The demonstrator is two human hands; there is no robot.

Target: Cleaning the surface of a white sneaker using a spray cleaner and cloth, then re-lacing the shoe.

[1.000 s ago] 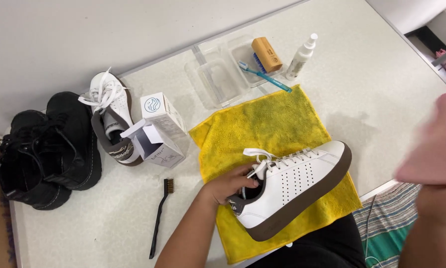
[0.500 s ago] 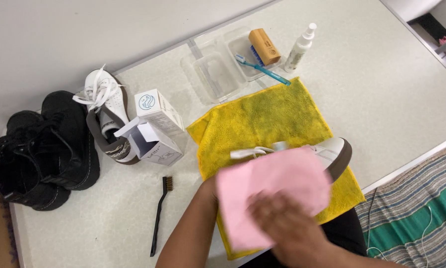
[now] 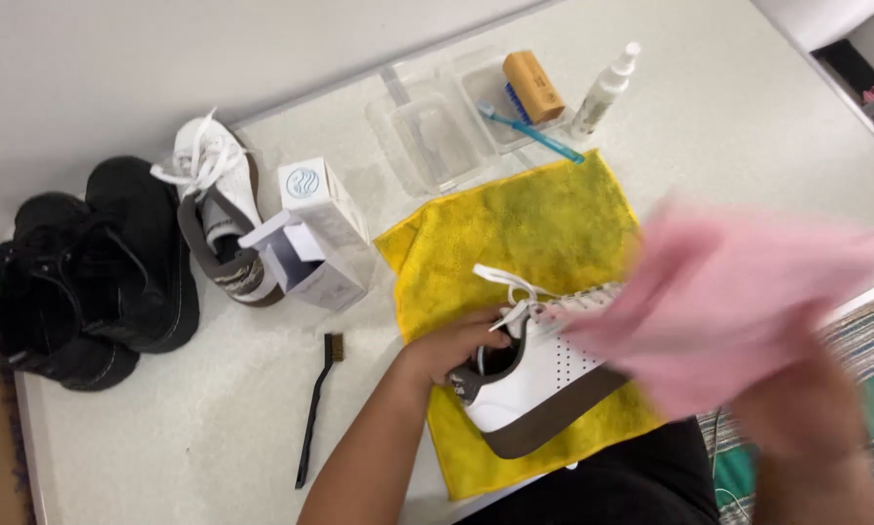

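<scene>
A white sneaker with a brown sole (image 3: pixel 534 394) lies on its side on a yellow cloth (image 3: pixel 529 228). My left hand (image 3: pixel 451 348) grips the sneaker at its heel opening. My right hand (image 3: pixel 806 408) holds a pink cloth (image 3: pixel 738 292), blurred with motion, over the sneaker's toe end, which it hides.
A second white sneaker (image 3: pixel 218 219), two black boots (image 3: pixel 91 277) and an open white box (image 3: pixel 310 238) stand at the left. A thin black brush (image 3: pixel 318 408) lies in front. Clear plastic trays (image 3: pixel 437 126), a wooden brush (image 3: pixel 534 86), a blue toothbrush (image 3: pixel 529 131) and a spray bottle (image 3: pixel 604 89) sit behind.
The pink cloth swung in from the right, covered the sneaker, and has now swept to the right over its toe end. My left hand stayed at the heel.
</scene>
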